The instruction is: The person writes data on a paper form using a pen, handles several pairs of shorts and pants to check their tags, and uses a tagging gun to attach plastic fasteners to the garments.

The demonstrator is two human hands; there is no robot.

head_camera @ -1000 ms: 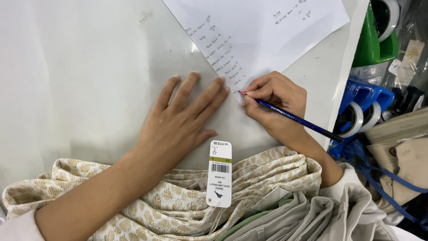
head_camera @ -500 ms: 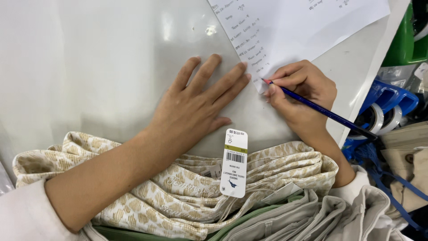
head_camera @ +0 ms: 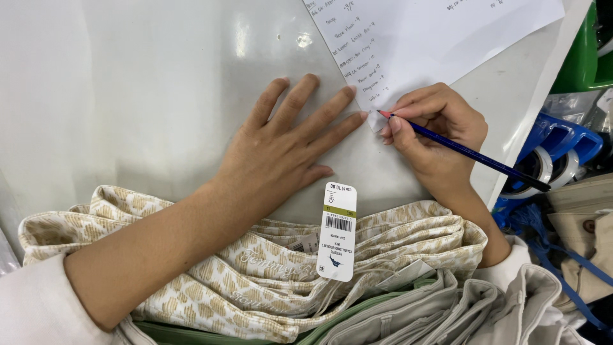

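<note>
My left hand (head_camera: 281,150) lies flat on the white table (head_camera: 128,96), fingers spread, its fingertips touching the lower corner of a white sheet of paper (head_camera: 434,38) with handwritten lines. My right hand (head_camera: 437,137) grips a dark blue pencil (head_camera: 472,153) with a red tip, the tip resting at the sheet's lower edge. Under my forearms lies a folded cream garment with a tan leaf pattern (head_camera: 255,268). A white hang tag (head_camera: 337,231) with a barcode sticks up from it.
Beige and green folded garments (head_camera: 415,313) lie at the near edge. Off the table's right side stand blue tape dispensers with tape rolls (head_camera: 549,160), a green container (head_camera: 587,51) and tan items with blue straps (head_camera: 581,243).
The view has shifted, so the hands and paper sit further right and higher in frame. Both hands keep their places on the paper, the pencil tip still at the sheet's lower edge.
</note>
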